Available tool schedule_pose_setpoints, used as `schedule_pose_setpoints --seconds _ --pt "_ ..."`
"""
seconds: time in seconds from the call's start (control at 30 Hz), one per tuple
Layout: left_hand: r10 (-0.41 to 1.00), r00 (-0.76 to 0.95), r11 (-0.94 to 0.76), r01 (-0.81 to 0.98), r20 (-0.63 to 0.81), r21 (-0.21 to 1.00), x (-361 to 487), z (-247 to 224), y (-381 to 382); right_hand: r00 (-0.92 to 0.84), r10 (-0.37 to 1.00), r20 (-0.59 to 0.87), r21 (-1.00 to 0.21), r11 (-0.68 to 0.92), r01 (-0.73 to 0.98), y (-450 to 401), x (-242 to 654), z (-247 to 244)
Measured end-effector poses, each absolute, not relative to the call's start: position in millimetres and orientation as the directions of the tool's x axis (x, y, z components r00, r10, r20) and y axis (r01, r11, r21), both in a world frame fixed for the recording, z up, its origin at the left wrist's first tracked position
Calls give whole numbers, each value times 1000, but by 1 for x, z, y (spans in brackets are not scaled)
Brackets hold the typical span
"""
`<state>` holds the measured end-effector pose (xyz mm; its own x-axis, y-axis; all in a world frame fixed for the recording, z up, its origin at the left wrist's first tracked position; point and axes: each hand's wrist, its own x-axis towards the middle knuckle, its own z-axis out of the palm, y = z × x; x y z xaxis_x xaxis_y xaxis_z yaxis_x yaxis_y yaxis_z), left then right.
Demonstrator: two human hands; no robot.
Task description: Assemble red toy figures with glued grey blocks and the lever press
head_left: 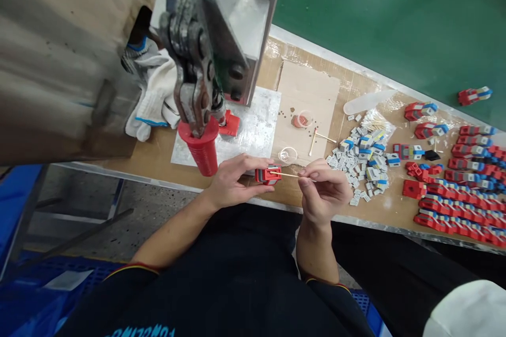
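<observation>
Near the front edge of the bench, my left hand (233, 181) grips a small red plastic toy vehicle part (268, 175) between thumb and fingers. My right hand (322, 189) pinches a thin cotton swab (290, 174), whose far tip touches the red part. Beyond them a small clear cup with reddish contents (302, 119) stands on a piece of cardboard (308, 81). A clear round lid or cup (288, 155) lies closer to my hands. Two more swabs (313, 142) rest on the cardboard.
A toggle clamp with a red handle (203, 152) rises at left, beside white gloves (158, 95). Small grey and blue parts (367, 152) are heaped at right. Several red toy vehicles (462, 202) stand in rows farther right. A green surface (387, 21) runs behind. A white cap (466, 310) shows at lower right.
</observation>
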<state>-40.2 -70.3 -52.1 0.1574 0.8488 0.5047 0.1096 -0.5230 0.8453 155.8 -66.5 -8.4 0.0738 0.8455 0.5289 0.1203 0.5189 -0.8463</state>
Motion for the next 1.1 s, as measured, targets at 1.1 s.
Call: schedule_pose_setpoints --seconds 1.1 --pt "845 165 -530 126 509 838 -41 -48 -70 113 821 560 -818 526 232 -65 173 -2"
